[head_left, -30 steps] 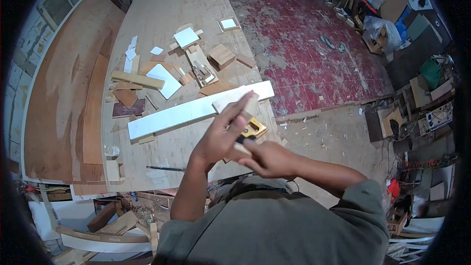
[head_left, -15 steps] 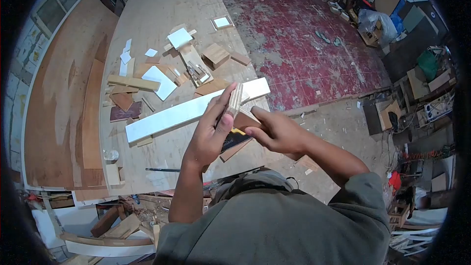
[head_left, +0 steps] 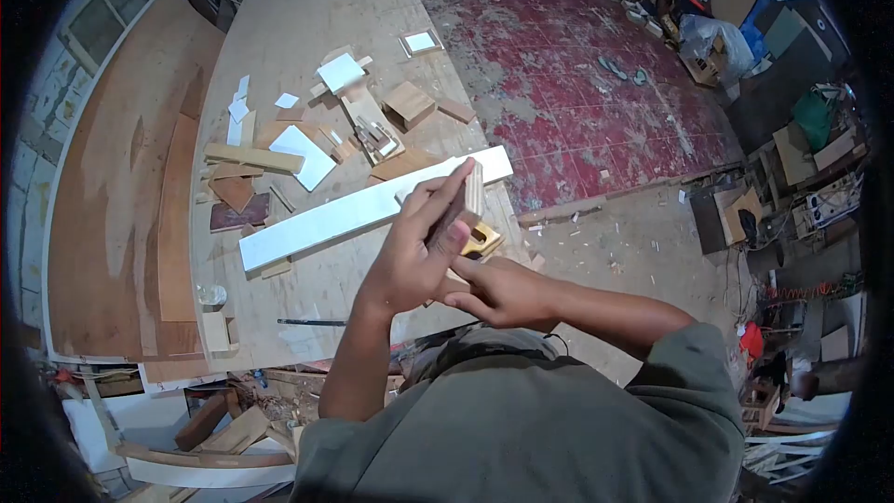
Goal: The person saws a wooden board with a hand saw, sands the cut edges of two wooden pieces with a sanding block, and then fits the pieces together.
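Note:
My left hand (head_left: pixel 419 251) is closed around a small plywood piece (head_left: pixel 473 194), its layered edge tilted up and facing me. Just below and to the right, my right hand (head_left: pixel 512 291) is closed, thumb and fingers pointing left towards my left wrist. Whatever it grips is hidden behind the fingers and the left hand. Past the plywood piece shows a yellow and black handle (head_left: pixel 481 240), partly covered by my hands. Behind my left hand a long white board (head_left: pixel 326 224) lies slantwise across the workbench.
The workbench (head_left: pixel 298 56) carries white offcuts (head_left: pixel 303 156), a wood strip (head_left: pixel 253 157), a wooden block (head_left: pixel 410 104) and a jig-like wooden piece (head_left: pixel 372 130). A thin dark rod (head_left: pixel 312 322) lies near its front edge. Large panels (head_left: pixel 112 186) lean at left; red flooring (head_left: pixel 577 93) stretches right.
My left hand and the plywood piece have moved right, turning the piece more upright. My right hand has dropped lower and left, uncovering more of the yellow handle; the brown wood beside it is out of sight.

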### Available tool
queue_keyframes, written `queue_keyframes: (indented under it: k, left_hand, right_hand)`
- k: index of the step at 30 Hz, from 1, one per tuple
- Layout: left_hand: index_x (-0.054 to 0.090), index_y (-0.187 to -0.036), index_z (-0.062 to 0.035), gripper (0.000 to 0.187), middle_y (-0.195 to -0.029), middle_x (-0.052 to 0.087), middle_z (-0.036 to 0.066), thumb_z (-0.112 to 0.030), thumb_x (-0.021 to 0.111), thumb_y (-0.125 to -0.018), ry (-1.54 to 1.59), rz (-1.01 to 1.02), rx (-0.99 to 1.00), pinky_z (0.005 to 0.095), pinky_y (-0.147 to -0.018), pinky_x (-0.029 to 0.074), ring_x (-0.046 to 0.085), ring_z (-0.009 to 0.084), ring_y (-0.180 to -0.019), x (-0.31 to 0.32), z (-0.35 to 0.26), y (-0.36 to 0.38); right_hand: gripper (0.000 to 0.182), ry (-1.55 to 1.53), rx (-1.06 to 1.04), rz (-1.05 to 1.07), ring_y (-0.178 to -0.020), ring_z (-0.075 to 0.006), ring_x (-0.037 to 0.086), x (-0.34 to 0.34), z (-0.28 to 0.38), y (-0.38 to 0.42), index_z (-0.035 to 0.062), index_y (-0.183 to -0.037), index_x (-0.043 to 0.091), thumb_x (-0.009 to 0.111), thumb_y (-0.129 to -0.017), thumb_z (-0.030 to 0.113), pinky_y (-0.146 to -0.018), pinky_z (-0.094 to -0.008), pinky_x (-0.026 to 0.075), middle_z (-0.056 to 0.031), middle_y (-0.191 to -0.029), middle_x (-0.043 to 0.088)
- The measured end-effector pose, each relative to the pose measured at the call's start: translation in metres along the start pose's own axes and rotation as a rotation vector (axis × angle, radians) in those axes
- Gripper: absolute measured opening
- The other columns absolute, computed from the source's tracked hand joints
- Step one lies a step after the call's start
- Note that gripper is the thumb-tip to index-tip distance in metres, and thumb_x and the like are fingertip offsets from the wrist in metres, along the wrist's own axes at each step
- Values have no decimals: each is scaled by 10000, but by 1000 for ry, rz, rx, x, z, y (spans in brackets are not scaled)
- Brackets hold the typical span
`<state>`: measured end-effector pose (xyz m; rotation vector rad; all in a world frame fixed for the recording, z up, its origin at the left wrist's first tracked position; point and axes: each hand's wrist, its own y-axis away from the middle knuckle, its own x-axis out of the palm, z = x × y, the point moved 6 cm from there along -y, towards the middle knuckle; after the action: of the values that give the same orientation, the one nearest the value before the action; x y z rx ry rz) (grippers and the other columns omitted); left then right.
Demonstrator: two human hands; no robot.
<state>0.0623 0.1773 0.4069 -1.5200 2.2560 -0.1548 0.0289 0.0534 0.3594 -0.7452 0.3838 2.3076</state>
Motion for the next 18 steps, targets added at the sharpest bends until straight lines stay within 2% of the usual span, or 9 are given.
queue_keyframes:
  k: [4,7,8,9,11,12,13,15,18]
  left_hand:
    - [389,-1508,-45,648,-1284,503,184,-451,499,-1015,18,-50,32,360,-1049,348,483,267,-1139,-4,0,4]
    - [407,-1499,-51,633,-1280,502,190,-447,497,-1014,27,-98,51,364,-1052,352,485,277,-1144,-7,-3,2]
    - [410,-1499,-54,631,-1275,502,188,-443,505,-1012,-3,-51,30,363,-1050,356,486,276,-1144,-3,0,-1]
    - [412,-1498,-57,628,-1271,502,186,-440,512,-1010,-34,-4,2,362,-1048,360,487,275,-1143,-1,3,-1]
    - [413,-1498,-58,615,-1265,503,180,-419,518,-1012,-13,-11,-11,358,-1042,365,489,268,-1136,-2,3,2]
    - [413,-1498,-58,601,-1259,504,174,-397,523,-1014,7,-19,-6,354,-1037,370,490,261,-1129,-3,3,-1]
    - [413,-1498,-58,588,-1252,505,169,-376,528,-1017,29,-23,-5,350,-1031,375,491,254,-1122,-4,2,-1]
    - [418,-1496,-59,575,-1225,507,149,-356,535,-1018,80,-66,26,336,-1017,380,490,239,-1091,-4,4,0]
    - [419,-1495,-57,595,-1193,514,138,-382,541,-1012,16,13,-12,335,-1016,374,488,233,-1079,2,9,0]
  right_hand:
    - [372,-22,158,-58,-703,-457,621,-57,3,-3,13,-1028,457,572,-983,363,-626,-501,453,-256,-725,609]
    - [365,-120,126,-126,-699,-452,628,-47,3,-1,11,-1031,466,574,-983,356,-628,-496,459,-248,-708,613]
    - [373,-7,8,-108,-693,-446,633,-34,1,-2,5,-1046,474,572,-984,360,-632,-490,468,-245,-696,616]
    - [374,-38,51,-14,-689,-447,631,-20,-1,-1,-3,-1033,493,574,-983,358,-638,-492,474,-245,-699,618]
    - [365,27,13,-51,-677,-438,629,-23,-9,-3,9,-996,505,579,-978,365,-627,-494,466,-232,-690,614]
    - [360,48,89,-24,-663,-432,622,-34,-5,-5,21,-961,507,584,-974,373,-614,-492,457,-223,-671,600]
    - [362,14,83,-82,-660,-434,614,-45,-2,-5,29,-966,499,580,-975,381,-606,-491,451,-226,-672,589]
    - [373,14,116,-35,-667,-448,607,-52,2,-5,23,-983,492,574,-978,387,-610,-494,451,-242,-690,589]
    - [373,-29,16,-135,-639,-454,599,-16,-13,0,18,-978,476,578,-978,376,-609,-497,461,-244,-679,581]
